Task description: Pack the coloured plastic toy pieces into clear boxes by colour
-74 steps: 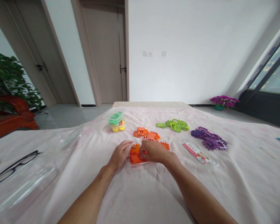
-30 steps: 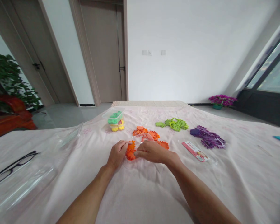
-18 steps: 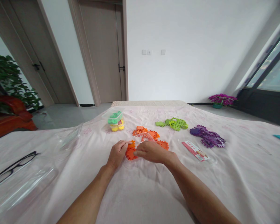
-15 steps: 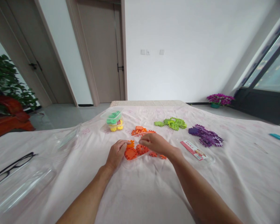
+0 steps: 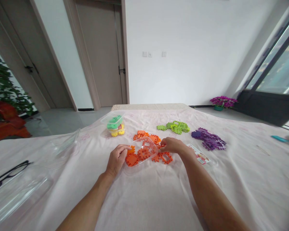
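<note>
My left hand [image 5: 116, 158] grips the left edge of a small clear plastic box [image 5: 142, 150], tipped up on the pink cloth, with orange puzzle pieces [image 5: 135, 157] inside it. My right hand [image 5: 173, 145] lies just right of the box, its fingers closed on loose orange pieces [image 5: 165, 156] spread on the cloth. More orange pieces [image 5: 146, 136] lie behind the box.
A lidded clear box with green and yellow pieces [image 5: 114, 124] stands at the back left. Green pieces [image 5: 174, 127] and purple pieces [image 5: 208, 139] lie to the right, with a clear lid bearing a red label [image 5: 199, 156]. Black glasses [image 5: 8, 173] and clear containers [image 5: 26, 186] are at the left.
The box has tipped up in my left hand. My right hand has left the box and moved right onto the loose orange pieces. The camera view has shifted left.
</note>
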### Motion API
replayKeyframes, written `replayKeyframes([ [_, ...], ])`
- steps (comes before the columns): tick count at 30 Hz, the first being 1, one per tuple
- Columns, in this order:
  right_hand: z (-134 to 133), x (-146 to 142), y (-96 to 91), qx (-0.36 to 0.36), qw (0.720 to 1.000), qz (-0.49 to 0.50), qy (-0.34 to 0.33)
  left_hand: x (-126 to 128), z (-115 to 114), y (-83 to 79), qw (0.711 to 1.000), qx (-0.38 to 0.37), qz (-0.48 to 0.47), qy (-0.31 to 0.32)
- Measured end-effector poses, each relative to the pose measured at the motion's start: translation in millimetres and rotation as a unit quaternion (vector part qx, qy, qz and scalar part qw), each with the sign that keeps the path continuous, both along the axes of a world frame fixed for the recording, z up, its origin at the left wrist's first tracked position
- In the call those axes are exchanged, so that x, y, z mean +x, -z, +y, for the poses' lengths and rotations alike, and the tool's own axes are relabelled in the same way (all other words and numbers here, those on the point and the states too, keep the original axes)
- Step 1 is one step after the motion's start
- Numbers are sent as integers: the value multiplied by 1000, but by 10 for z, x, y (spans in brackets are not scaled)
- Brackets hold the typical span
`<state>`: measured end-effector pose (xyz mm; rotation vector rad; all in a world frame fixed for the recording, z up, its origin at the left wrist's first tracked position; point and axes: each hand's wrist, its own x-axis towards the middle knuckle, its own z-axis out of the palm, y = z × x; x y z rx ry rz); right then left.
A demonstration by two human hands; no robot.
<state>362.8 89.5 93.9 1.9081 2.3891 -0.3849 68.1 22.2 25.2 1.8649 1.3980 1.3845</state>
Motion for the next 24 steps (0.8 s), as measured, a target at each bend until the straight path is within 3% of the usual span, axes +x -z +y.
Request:
replayKeyframes([
  [7, 28, -113, 105, 54, 998, 10, 25, -27, 2, 21, 998, -13, -47, -44],
  [12, 85, 3, 42, 83, 983, 158, 35, -46, 28, 43, 994, -35, -70, -73],
  [17, 84, 227, -38, -48, 961, 270, -28, -41, 21, 23, 993, -50, -75, -70],
  [20, 44, 289, -63, -118, 968, 215, -58, -36, 14, 13, 993, -53, -79, -68],
  [24, 4, 244, -57, -127, 983, 117, -58, -39, 21, 23, 993, -56, -81, -65],
])
